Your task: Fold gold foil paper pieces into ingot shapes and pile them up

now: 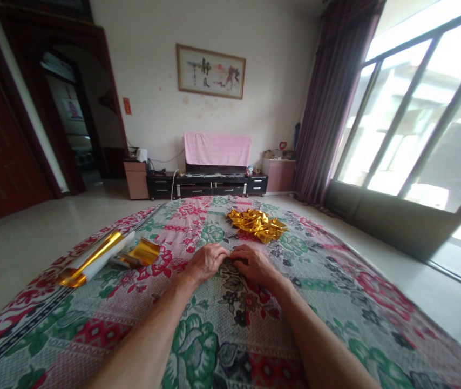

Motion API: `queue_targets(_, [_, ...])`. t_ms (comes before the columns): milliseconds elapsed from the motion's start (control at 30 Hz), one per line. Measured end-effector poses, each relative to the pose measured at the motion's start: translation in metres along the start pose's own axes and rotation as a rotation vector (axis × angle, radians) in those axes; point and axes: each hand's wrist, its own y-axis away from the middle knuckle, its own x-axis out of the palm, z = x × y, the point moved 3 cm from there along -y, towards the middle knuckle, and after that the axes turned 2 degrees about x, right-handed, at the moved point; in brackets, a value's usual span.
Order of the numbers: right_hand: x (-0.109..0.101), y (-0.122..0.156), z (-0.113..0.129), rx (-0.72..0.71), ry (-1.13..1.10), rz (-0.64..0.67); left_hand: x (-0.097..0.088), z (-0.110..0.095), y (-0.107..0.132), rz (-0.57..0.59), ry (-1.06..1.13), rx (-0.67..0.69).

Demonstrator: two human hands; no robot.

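My left hand (207, 261) and my right hand (253, 265) meet fingertip to fingertip low over the cloth. Both are closed in a pinch. A small glint of gold foil (231, 253) shows between them, the rest of it hidden by the fingers. Just beyond my right hand lies a heap of folded, pointed gold foil pieces (257, 225). To the left of my hands are curled gold foil sheets (143, 252), and beside them a roll of gold foil and white material (93, 260) lies at a slant.
A flowered cloth (192, 346) in red, green and grey covers the rounded table. Past its far edge stands a low black cabinet (214, 186), with a pink towel (217, 148) draped over something on it. Windows (408, 113) and a purple curtain (323, 102) are on the right.
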Motion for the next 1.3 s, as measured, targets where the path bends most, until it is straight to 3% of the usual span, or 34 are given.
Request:
queue_targets(367, [-0.001,-0.005,0.007,0.130,0.150,-0.041,0.007,0.007,-0.004,-0.072,0.010,-0.110])
queue_targets(567, [0.007,-0.007,-0.004,0.221,0.109,-0.154,0.011,0.009,-0.006,-0.091,-0.009,-0.148])
queue_targets(800, [0.010,-0.008,-0.005,0.228,0.094,-0.177,0.009,0.006,-0.006,-0.097,-0.038,-0.172])
queue_targets(1300, [0.006,-0.004,0.000,0.296,0.120,-0.195,0.012,0.007,-0.005,-0.022,-0.059,-0.163])
